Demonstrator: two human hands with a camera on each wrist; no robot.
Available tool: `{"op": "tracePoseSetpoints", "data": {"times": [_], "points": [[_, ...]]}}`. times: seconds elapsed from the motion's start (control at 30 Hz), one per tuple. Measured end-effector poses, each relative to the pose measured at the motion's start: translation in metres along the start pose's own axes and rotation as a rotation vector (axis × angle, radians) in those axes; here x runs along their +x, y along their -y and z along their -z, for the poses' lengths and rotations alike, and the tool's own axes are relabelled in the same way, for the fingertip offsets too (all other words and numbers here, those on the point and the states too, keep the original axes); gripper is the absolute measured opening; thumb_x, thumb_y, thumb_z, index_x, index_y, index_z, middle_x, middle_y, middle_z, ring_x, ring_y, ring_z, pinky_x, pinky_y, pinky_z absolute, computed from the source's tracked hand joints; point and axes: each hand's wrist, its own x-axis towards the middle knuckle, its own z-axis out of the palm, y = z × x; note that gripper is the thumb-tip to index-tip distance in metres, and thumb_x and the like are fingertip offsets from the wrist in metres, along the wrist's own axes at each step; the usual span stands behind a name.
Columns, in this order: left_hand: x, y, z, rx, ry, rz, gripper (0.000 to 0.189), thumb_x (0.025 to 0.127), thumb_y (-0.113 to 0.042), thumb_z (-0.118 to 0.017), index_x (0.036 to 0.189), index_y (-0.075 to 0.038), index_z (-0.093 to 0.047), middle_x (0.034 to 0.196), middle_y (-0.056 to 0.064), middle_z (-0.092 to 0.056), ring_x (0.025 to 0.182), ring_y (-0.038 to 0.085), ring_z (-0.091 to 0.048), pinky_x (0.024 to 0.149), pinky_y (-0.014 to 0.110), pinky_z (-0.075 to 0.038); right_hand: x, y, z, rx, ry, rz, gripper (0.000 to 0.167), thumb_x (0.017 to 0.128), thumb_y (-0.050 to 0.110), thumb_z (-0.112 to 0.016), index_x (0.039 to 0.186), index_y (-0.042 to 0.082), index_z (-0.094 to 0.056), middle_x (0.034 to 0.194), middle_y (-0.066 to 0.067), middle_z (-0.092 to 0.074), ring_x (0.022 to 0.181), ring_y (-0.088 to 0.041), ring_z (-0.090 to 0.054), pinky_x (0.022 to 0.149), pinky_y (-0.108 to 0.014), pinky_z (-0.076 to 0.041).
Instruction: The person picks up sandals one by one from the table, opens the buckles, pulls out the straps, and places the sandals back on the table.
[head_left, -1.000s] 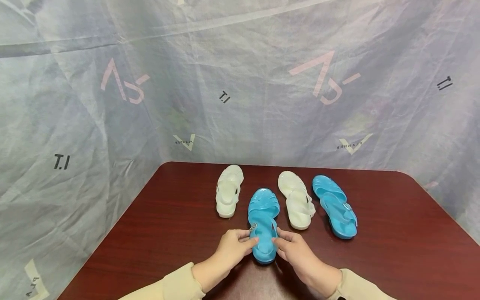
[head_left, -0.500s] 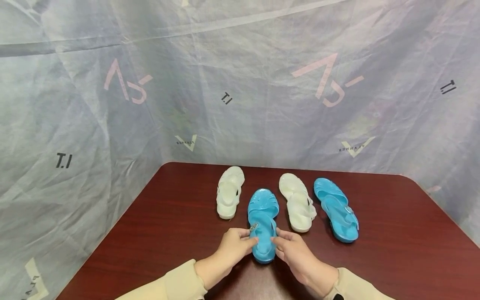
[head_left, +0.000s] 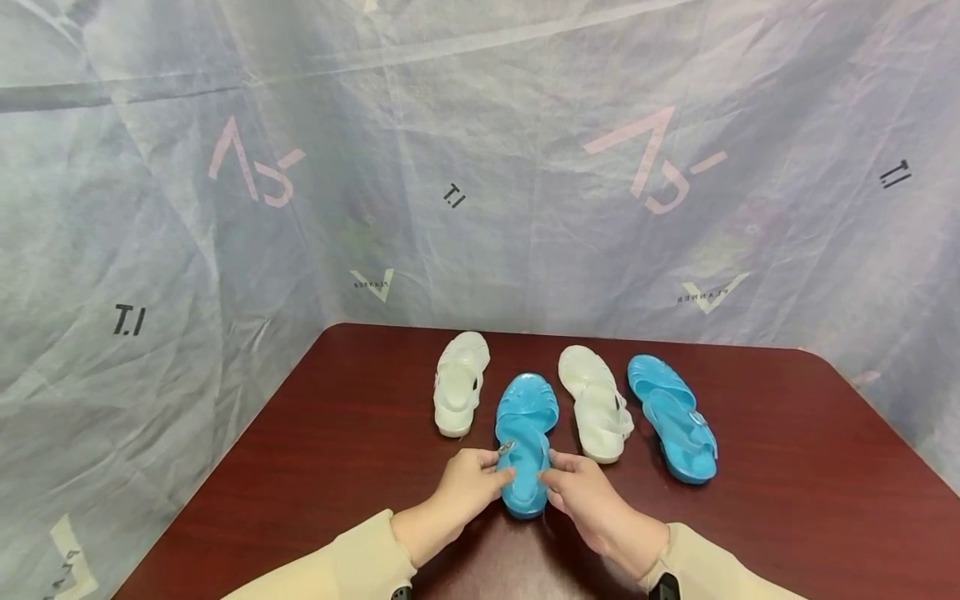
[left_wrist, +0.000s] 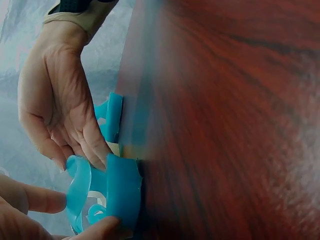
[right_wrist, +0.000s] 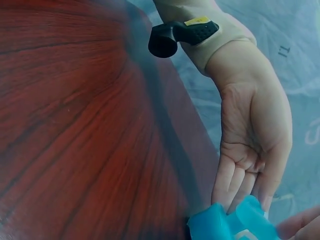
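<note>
In the head view, a blue jelly sandal (head_left: 527,450) lies toe away from the person, between both hands. My left hand (head_left: 468,487) pinches its left side near the heel, thumb over the edge beside the small buckle (head_left: 506,447). Opposite it, my right hand (head_left: 588,500) holds the right side of the heel part, thumb on the edge. Up close in the left wrist view, fingers of my left hand (left_wrist: 22,210) touch the heel strap (left_wrist: 80,187) and the sole edge. Straighter fingers of the right hand (left_wrist: 57,95) lie along the far side.
A second blue sandal (head_left: 678,425) lies at the right, its toe angled left. One white sandal (head_left: 459,383) is behind and left of the held one; another white sandal (head_left: 596,404) is behind it to the right. Grey printed cloth (head_left: 480,167) hangs behind the dark red table (head_left: 315,467).
Both hands and the held blue sandal have shifted slightly away from the person, and its heel has turned slightly left. The other sandals stay where they were on the table.
</note>
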Motion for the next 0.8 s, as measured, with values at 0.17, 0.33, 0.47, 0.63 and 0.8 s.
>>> {"op": "tracePoseSetpoints", "data": {"times": [0.17,0.33,0.47,0.63,0.8], "points": [[0.004,-0.001,-0.001,0.041,-0.028,-0.042,0.044,0.092,-0.01,-0.065,0.125,0.017,-0.055,0.118,0.025,-0.066,0.105,0.029,-0.067,0.085,0.039,-0.056,0.005,0.002,0.0,-0.008,-0.019,0.013,0.061,0.094,0.001,-0.047,0.144,-0.021,-0.019,0.15,-0.038,-0.021,0.139,-0.046,-0.028,0.112,-0.055,-0.03],[0.011,-0.001,-0.001,0.133,-0.07,-0.06,0.04,0.09,-0.013,-0.067,0.12,0.012,-0.062,0.113,0.019,-0.069,0.102,0.024,-0.066,0.082,0.036,-0.056,0.007,0.003,0.0,-0.008,-0.021,0.021,0.06,0.095,0.0,-0.045,0.144,-0.02,-0.018,0.152,-0.037,-0.019,0.139,-0.046,-0.029,0.112,-0.055,-0.028],[0.016,-0.002,-0.002,0.165,-0.083,-0.062,0.037,0.09,-0.014,-0.068,0.118,0.01,-0.064,0.114,0.018,-0.069,0.102,0.023,-0.064,0.082,0.037,-0.056,0.01,0.007,0.0,-0.024,-0.022,0.016,0.06,0.095,0.0,-0.045,0.144,-0.02,-0.018,0.152,-0.036,-0.019,0.138,-0.047,-0.029,0.112,-0.055,-0.028],[0.023,-0.005,-0.003,0.176,-0.096,-0.069,0.038,0.09,-0.013,-0.067,0.117,0.012,-0.063,0.116,0.02,-0.067,0.104,0.026,-0.064,0.083,0.039,-0.055,0.017,0.01,0.001,-0.029,-0.029,0.013,0.06,0.093,0.0,-0.045,0.144,-0.02,-0.019,0.151,-0.036,-0.02,0.138,-0.047,-0.029,0.112,-0.054,-0.028],[0.029,-0.006,-0.004,0.187,-0.117,-0.071,0.04,0.09,-0.012,-0.067,0.119,0.016,-0.061,0.121,0.024,-0.064,0.107,0.028,-0.062,0.086,0.041,-0.055,0.024,0.013,0.002,-0.032,-0.03,0.013,0.06,0.093,0.0,-0.046,0.143,-0.02,-0.02,0.152,-0.036,-0.02,0.138,-0.048,-0.029,0.113,-0.054,-0.028]]}}
